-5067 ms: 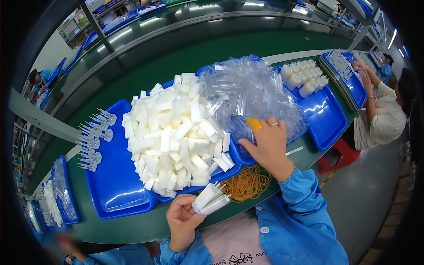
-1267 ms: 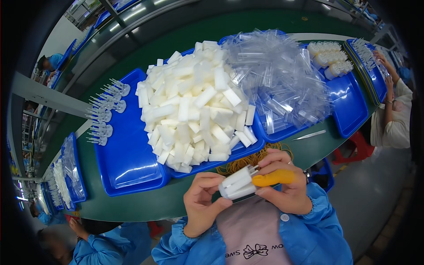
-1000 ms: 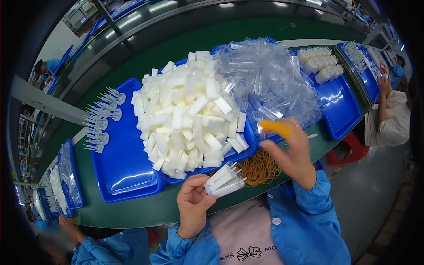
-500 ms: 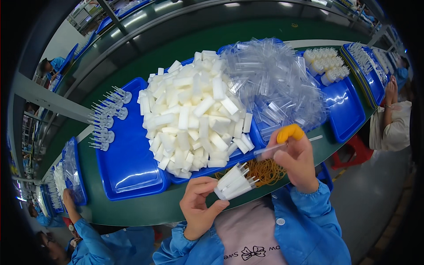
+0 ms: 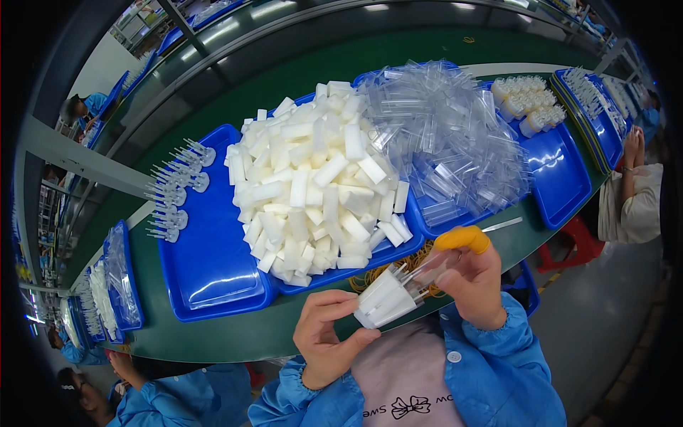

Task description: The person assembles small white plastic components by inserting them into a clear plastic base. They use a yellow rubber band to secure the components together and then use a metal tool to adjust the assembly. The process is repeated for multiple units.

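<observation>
My left hand [image 5: 327, 338] is closed round the base of a bundle of white foam pieces [image 5: 388, 299] with thin clear prongs, tilted toward the right. My right hand [image 5: 475, 285], a yellow finger cot [image 5: 462, 239] on one finger, pinches a thin clear plastic sleeve [image 5: 431, 269] against the prong end of the bundle. Whether the sleeve has gone over a prong I cannot tell. Behind the bundle, a heap of yellow-brown rubber bands [image 5: 373, 276] is partly hidden by it and by my right hand.
White foam blocks [image 5: 313, 185] are heaped in the middle tray, clear plastic sleeves [image 5: 455, 135] to their right. The left blue tray [image 5: 213, 277] holds several clear pronged parts [image 5: 174, 185]. Finished-looking white bundles [image 5: 523, 99] stand in the right tray [image 5: 562, 171]. Co-workers sit on both sides.
My right hand has brought the clear sleeve down and left to the bundle's prong end. My left hand has shifted slightly right, and the bundle with it.
</observation>
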`<action>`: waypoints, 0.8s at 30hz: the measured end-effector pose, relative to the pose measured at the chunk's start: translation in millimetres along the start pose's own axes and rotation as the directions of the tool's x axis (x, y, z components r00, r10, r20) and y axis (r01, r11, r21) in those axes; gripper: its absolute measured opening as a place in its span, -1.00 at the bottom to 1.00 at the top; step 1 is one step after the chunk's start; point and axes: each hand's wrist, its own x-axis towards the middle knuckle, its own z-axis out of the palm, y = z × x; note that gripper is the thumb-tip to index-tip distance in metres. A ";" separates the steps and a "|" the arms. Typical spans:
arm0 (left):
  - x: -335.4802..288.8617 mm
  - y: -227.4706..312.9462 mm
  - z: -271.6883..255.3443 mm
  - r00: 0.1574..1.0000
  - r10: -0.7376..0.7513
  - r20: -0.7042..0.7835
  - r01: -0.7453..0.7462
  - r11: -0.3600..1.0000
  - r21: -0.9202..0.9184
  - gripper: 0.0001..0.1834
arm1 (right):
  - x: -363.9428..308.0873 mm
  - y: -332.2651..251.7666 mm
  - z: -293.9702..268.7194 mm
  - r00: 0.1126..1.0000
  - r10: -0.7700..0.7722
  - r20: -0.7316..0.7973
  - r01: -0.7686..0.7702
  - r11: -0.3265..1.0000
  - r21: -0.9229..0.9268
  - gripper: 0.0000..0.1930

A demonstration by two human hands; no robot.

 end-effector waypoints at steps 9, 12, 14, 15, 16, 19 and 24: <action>13.0 22.5 3.1 0.969 -0.025 0.244 -0.047 0.958 0.284 -0.49 | -1.9 6.2 5.1 0.995 -0.095 -0.036 0.090 0.988 -0.125 -0.63; 13.4 21.8 3.2 0.963 -0.034 0.267 -0.032 0.970 0.241 -0.52 | -2.9 6.4 -0.7 0.994 -0.098 0.044 0.100 0.994 -0.050 -0.59; 14.1 19.4 2.5 0.956 -0.019 0.293 -0.051 0.972 0.229 -0.53 | -1.1 0.2 0.1 0.993 -0.077 0.091 0.085 0.992 -0.088 -0.61; 15.2 17.6 0.1 0.949 0.000 0.315 -0.079 0.969 0.236 -0.52 | 0.5 -3.1 1.0 0.991 -0.066 0.116 0.078 0.991 -0.106 -0.62; 15.6 15.6 -1.4 0.941 0.020 0.337 -0.107 0.964 0.242 -0.51 | 2.0 -5.3 0.4 0.989 -0.040 0.141 0.057 0.991 -0.118 -0.62; 7.3 10.7 -3.1 0.953 0.071 0.295 -0.146 0.959 0.241 -0.28 | 6.3 -8.9 -1.3 0.982 -0.002 0.188 0.028 0.990 -0.137 -0.65; 18.0 13.6 9.4 0.847 -0.318 0.427 0.467 0.828 -0.311 -0.05 | 5.7 -16.3 -7.7 0.960 0.144 0.241 -0.073 0.956 -0.283 -0.66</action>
